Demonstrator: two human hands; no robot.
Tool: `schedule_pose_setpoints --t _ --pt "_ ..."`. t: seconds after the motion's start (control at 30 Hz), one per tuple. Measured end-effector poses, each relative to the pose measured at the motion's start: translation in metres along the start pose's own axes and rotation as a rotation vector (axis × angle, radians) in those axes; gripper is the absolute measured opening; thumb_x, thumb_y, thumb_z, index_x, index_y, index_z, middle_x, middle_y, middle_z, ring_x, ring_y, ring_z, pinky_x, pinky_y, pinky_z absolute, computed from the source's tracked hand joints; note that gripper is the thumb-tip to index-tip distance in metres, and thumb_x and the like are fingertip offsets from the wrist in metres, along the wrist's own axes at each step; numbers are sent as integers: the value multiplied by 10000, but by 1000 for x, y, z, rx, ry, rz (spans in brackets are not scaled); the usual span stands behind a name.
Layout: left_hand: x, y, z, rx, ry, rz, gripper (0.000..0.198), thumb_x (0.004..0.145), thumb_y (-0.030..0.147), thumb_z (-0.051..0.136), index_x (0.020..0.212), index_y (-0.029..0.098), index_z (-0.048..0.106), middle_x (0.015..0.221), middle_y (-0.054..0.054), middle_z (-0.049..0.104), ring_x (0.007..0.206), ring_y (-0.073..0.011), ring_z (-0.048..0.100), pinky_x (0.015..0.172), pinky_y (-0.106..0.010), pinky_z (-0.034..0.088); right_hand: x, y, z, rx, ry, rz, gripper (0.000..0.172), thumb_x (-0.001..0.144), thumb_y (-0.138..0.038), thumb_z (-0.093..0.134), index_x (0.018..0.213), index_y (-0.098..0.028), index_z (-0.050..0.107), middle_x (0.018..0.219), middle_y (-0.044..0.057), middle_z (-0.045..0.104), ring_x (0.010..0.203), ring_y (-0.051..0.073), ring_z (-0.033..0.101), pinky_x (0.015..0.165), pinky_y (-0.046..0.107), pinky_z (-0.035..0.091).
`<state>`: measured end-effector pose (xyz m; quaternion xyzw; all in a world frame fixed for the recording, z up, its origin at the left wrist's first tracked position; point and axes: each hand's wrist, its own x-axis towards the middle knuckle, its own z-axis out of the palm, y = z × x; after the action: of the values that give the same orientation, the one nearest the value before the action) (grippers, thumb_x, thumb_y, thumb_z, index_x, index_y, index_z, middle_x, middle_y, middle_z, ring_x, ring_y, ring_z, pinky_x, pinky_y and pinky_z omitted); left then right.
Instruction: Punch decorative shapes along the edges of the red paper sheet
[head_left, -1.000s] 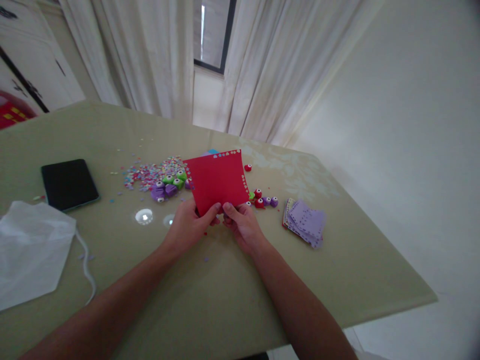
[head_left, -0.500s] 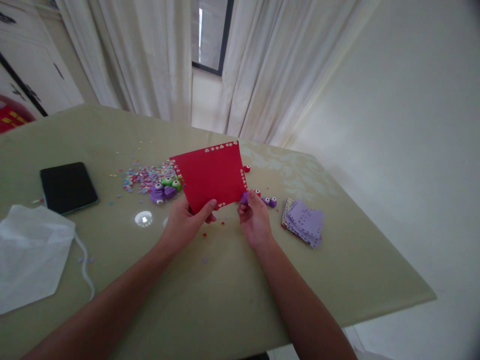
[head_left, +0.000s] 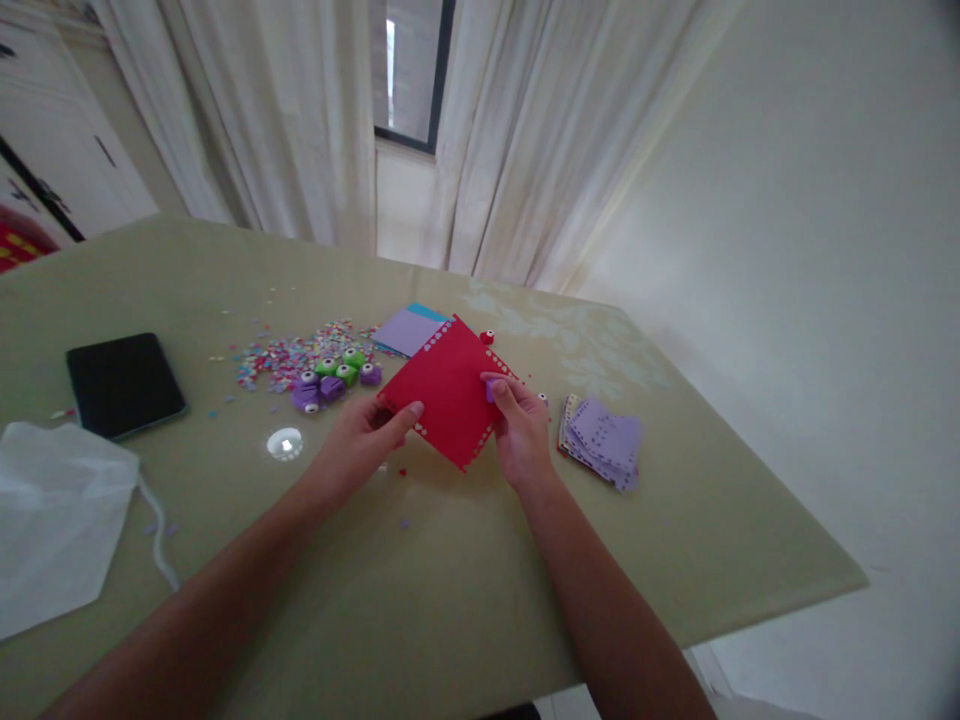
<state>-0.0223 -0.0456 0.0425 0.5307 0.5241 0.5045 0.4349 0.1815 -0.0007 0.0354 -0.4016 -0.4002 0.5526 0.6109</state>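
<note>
Card (head_left: 442, 385) red, edges patterned with small cut-outs; punches (head_left: 331, 388) purple, green, red; confetti (head_left: 281, 360) multicoloured; tablet (head_left: 125, 384) black.

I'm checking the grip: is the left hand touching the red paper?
Touching: head view shows the left hand gripping the red paper, thumb on top.

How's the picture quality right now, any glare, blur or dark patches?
Head view: dim, soft light overall; a round bright spot on the table, left of the left hand, looks like lamp glare; the red paper has a readable outline, but the confetti blurs together; the top right corner darkens.
</note>
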Motion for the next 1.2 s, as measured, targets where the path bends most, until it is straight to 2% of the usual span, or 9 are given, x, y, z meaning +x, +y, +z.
schedule_pose_setpoints --t 0.07,0.13,0.23,0.43,0.53,0.63,0.7,0.9,1.2 --pt "-1 0 4 -83 33 -12 445 776 653 801 777 215 728 688 -26 721 625 -196 657 570 -269 521 -4 5 6 58 30 7 472 631 -571 995 946 -250 852 1000 41 790 924 226 670 824 348 563" --pt "-2 -1 11 -165 -4 -50 509 727 676 854 896 203 770 857 -77 812 762 -249 746 680 -320 601 -8 8 12 113 29 5 482 633 -556 1003 978 -254 852 1031 40 790 939 219 677 847 349 581" --pt "-5 -6 18 -210 -32 -104 584 698 675 896 988 180 788 993 -120 848 876 -292 796 787 -377 645 -14 8 17 157 20 -19 469 647 -539 1005 993 -269 842 1027 31 778 932 202 681 860 340 590" --pt "0 -10 5 -138 283 -54 483 801 602 845 1062 198 802 1092 -87 854 922 -257 794 788 -337 645 -9 2 6 -17 -15 -5 442 688 -567 974 963 -246 845 922 23 740 796 155 626 715 278 530" --pt "2 -12 0 -115 372 3 425 823 561 836 1060 210 800 1080 -69 853 907 -245 783 795 -336 637 -7 4 3 -145 -73 89 500 700 -658 938 915 -215 851 856 40 734 749 149 605 617 254 454" --pt "2 -14 3 -120 366 62 400 821 559 839 1031 220 811 1013 -54 849 844 -239 764 767 -341 627 -10 9 6 -137 -215 228 608 688 -761 894 889 -189 847 835 53 737 657 122 565 557 248 393" --pt "2 -15 5 -117 338 79 378 830 557 832 1009 225 821 976 -47 844 815 -237 752 753 -344 619 -13 11 9 -94 -254 269 627 678 -775 894 892 -188 836 828 43 734 585 94 513 519 243 346" --pt "3 -13 4 -136 337 82 344 831 524 829 1017 236 834 997 -43 843 825 -234 746 760 -344 614 -14 13 12 -22 -210 281 573 639 -704 959 785 -187 758 762 12 714 529 70 467 489 231 307" --pt "-1 -8 7 -47 305 109 333 828 532 808 956 226 830 907 -39 830 755 -228 723 675 -330 604 -14 12 15 20 -195 263 554 564 -634 1024 768 -196 753 726 -10 711 559 72 524 520 205 409"
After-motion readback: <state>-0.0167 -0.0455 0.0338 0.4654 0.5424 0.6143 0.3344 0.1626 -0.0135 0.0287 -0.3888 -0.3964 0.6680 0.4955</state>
